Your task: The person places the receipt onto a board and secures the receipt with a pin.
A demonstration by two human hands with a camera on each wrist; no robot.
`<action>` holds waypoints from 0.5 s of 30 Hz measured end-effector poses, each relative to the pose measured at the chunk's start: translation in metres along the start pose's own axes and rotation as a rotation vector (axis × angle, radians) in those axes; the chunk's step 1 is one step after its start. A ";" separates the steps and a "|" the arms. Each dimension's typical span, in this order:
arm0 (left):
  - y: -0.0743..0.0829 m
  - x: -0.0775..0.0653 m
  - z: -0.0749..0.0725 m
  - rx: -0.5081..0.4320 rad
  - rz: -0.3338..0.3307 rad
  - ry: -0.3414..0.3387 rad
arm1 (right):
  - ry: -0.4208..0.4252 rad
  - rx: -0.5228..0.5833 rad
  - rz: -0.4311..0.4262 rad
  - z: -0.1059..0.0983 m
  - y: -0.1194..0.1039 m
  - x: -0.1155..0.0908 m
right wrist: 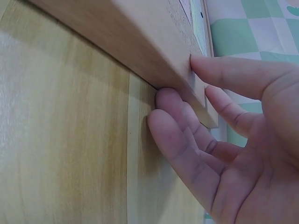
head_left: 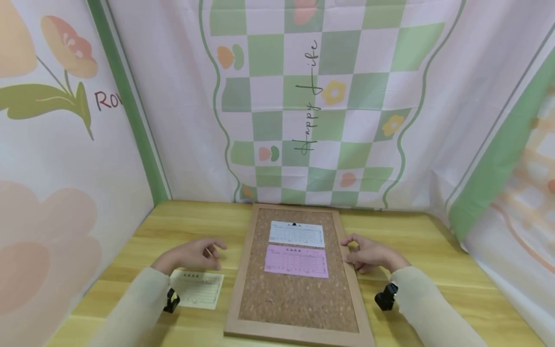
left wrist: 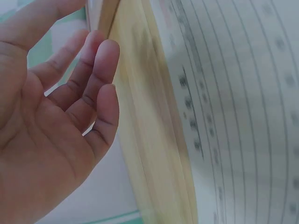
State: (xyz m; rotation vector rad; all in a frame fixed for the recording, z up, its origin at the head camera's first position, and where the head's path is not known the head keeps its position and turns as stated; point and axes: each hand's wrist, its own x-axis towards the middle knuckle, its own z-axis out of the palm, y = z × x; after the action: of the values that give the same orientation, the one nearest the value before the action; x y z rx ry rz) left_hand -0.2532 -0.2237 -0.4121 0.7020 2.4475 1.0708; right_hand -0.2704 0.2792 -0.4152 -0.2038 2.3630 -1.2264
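Note:
A wood-framed cork board (head_left: 260,301) lies on the table, bearing a white printed slip (head_left: 297,234) above a pink printed slip (head_left: 297,261). A small black pin or clip (head_left: 294,224) shows at the white slip's top edge. My right hand (head_left: 368,253) grips the board's right edge; in the right wrist view its thumb (right wrist: 233,72) is on the wooden frame (right wrist: 154,51), with fingertips against the side. To the board's left, my left hand (head_left: 192,254) hovers with loosely bent fingers and holds nothing. Just below it lies a pale yellow printed slip (head_left: 199,291).
The wooden table (head_left: 173,226) extends on both sides of the board. A patterned curtain (head_left: 299,120) hangs behind the table's back edge, with printed fabric (head_left: 56,202) on the left. Each wrist carries a small black camera mount (head_left: 385,296).

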 end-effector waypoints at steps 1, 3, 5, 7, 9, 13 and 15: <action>-0.001 -0.004 -0.001 0.004 -0.014 0.004 | 0.001 0.003 -0.001 0.000 0.000 0.000; -0.002 -0.011 -0.004 0.013 -0.033 0.006 | 0.002 0.002 -0.002 0.000 0.000 0.000; -0.002 -0.017 -0.007 0.013 -0.045 0.003 | 0.006 -0.004 0.000 0.000 -0.001 0.000; -0.003 -0.023 -0.011 0.018 -0.056 0.002 | 0.010 -0.007 0.003 0.000 0.000 0.000; -0.004 -0.028 -0.014 0.021 -0.072 0.004 | 0.013 -0.007 0.005 0.000 0.000 0.000; -0.008 -0.040 -0.018 0.036 -0.124 0.023 | 0.007 0.009 0.000 0.001 0.001 -0.001; -0.010 -0.046 -0.019 0.047 -0.156 0.036 | -0.001 0.020 -0.004 0.001 0.001 0.000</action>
State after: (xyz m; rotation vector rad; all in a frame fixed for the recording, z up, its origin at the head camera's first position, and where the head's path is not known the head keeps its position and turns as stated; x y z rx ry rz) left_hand -0.2293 -0.2667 -0.4011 0.5001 2.5178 0.9773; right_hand -0.2694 0.2796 -0.4167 -0.2029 2.3497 -1.2509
